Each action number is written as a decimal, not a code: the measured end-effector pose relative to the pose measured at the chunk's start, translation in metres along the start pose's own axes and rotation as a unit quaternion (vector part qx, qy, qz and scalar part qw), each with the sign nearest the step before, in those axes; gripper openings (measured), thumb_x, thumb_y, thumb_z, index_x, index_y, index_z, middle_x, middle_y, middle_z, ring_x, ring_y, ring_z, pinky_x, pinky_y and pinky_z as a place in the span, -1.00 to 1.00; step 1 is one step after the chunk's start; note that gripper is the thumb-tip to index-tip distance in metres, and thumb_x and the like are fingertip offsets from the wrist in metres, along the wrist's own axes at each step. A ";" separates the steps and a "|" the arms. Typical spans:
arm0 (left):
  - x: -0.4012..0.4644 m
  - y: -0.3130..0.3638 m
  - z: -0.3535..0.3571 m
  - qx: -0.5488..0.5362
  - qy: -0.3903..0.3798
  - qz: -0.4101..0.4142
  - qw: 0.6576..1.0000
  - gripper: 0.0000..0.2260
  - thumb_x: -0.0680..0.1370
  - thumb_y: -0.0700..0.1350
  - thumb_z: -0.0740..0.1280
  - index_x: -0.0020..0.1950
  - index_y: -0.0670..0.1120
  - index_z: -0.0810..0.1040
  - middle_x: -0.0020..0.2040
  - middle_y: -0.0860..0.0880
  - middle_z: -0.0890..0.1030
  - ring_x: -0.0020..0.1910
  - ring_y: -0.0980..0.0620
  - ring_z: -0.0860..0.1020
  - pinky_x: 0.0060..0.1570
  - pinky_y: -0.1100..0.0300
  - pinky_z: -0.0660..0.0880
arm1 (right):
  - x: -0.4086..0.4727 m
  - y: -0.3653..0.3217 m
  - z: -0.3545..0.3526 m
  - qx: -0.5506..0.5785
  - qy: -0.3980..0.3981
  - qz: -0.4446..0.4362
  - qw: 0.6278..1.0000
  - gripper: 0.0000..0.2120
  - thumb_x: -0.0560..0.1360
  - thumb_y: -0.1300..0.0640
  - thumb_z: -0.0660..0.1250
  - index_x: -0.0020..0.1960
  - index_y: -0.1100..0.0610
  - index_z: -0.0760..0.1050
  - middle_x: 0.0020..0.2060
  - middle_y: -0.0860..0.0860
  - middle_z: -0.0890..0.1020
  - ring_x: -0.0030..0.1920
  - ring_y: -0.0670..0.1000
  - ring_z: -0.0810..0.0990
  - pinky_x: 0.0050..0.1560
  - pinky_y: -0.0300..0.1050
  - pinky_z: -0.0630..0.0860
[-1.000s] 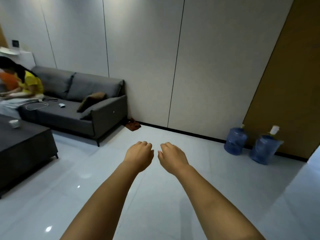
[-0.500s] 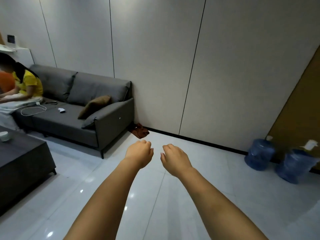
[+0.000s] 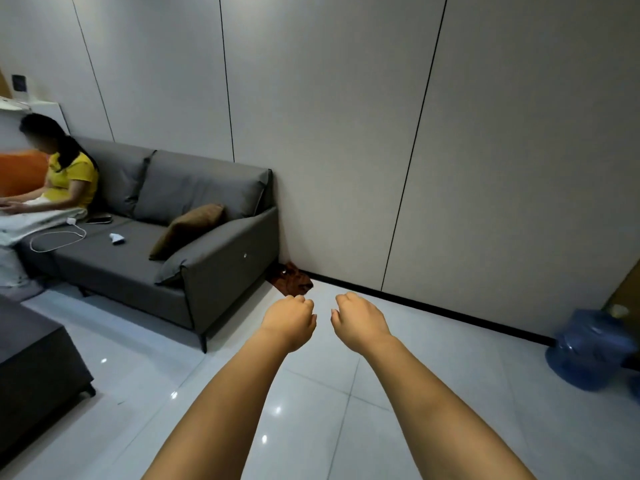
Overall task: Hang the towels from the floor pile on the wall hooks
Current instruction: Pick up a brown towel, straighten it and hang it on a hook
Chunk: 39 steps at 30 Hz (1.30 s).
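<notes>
Both hands were held out ahead of the person at about the same height, arms bare and nearly straight, converging from the lower corners of the view. Left hand showed its back to the camera, fingers curled under into a loose fist with nothing in it. Right hand mirrored it, knuckles up, fingers folded inward and empty. A narrow gap separated the two fists; they did not touch. Neither wrist was bent much, and both forearms hung above the glossy white tiled floor.

Just beyond the fists, on the floor, lay the pile of towels, a rumpled brown and reddish heap tucked into the corner where the end of the grey sofa met the pale panelled wall. The pile touched or nearly touched the black skirting; which, I could not tell.

A brown cushion leaned against the sofa's armrest. At the far end of the sofa sat a person in a yellow shirt, with a white cable looped on the seat beside them. A dark low table stood at the left edge, and a blue water jug stood near the wall at the right.
</notes>
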<state>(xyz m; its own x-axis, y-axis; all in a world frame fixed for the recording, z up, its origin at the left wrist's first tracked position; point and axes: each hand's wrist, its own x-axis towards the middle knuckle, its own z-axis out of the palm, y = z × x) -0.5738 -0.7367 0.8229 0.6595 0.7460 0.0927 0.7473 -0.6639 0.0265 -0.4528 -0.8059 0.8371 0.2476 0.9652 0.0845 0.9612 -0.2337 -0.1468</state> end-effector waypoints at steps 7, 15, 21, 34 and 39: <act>0.131 -0.037 0.002 -0.017 -0.013 -0.004 1.000 -0.69 0.64 -0.02 0.05 0.20 -0.16 0.45 0.15 -0.10 0.51 0.12 -0.06 0.46 0.06 0.14 0.38 | 0.148 0.031 -0.005 0.007 -0.006 0.005 1.000 -0.71 0.63 0.08 0.03 0.22 0.19 0.40 0.16 0.11 0.49 0.13 0.14 0.49 0.01 -0.08 0.38; 0.262 -0.105 0.038 0.003 -0.043 -0.008 0.999 -0.68 0.65 -0.02 0.04 0.25 -0.15 0.43 0.19 -0.11 0.50 0.16 -0.06 0.45 0.09 0.15 0.37 | 0.289 0.039 0.031 -0.008 -0.025 -0.015 1.000 -0.68 0.63 0.07 0.02 0.27 0.18 0.37 0.19 0.11 0.48 0.16 0.13 0.48 0.04 -0.08 0.39; 0.396 -0.162 0.055 -0.042 -0.016 0.012 0.999 -0.69 0.64 -0.01 0.05 0.21 -0.15 0.46 0.17 -0.10 0.51 0.15 -0.06 0.45 0.09 0.12 0.38 | 0.420 0.049 0.050 -0.014 -0.040 0.016 0.999 -0.70 0.63 0.07 0.03 0.22 0.20 0.39 0.18 0.13 0.49 0.17 0.17 0.47 0.09 -0.04 0.39; 0.617 -0.278 0.098 0.040 -0.051 0.059 0.996 -0.70 0.63 -0.01 0.07 0.23 -0.10 0.46 0.19 -0.08 0.52 0.19 -0.07 0.45 0.21 0.14 0.31 | 0.643 0.053 0.091 0.002 -0.052 0.006 0.999 -0.69 0.63 0.11 0.04 0.30 0.19 0.36 0.23 0.12 0.47 0.22 0.12 0.43 0.22 -0.08 0.31; 0.678 -0.296 0.135 0.053 -0.073 0.058 0.994 -0.68 0.64 -0.02 0.05 0.25 -0.14 0.44 0.21 -0.10 0.50 0.21 -0.08 0.44 0.19 0.14 0.30 | 0.717 0.079 0.132 0.006 -0.086 0.009 0.996 -0.70 0.62 0.11 0.04 0.27 0.19 0.38 0.21 0.12 0.48 0.20 0.12 0.45 0.20 -0.08 0.33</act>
<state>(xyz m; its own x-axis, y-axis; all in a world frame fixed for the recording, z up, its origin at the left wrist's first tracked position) -0.3374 -0.0277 0.7436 0.7408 0.6694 -0.0559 0.6648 -0.7425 -0.0825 -0.2149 -0.1166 0.7564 0.2401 0.9668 -0.0881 0.9548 -0.2515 -0.1583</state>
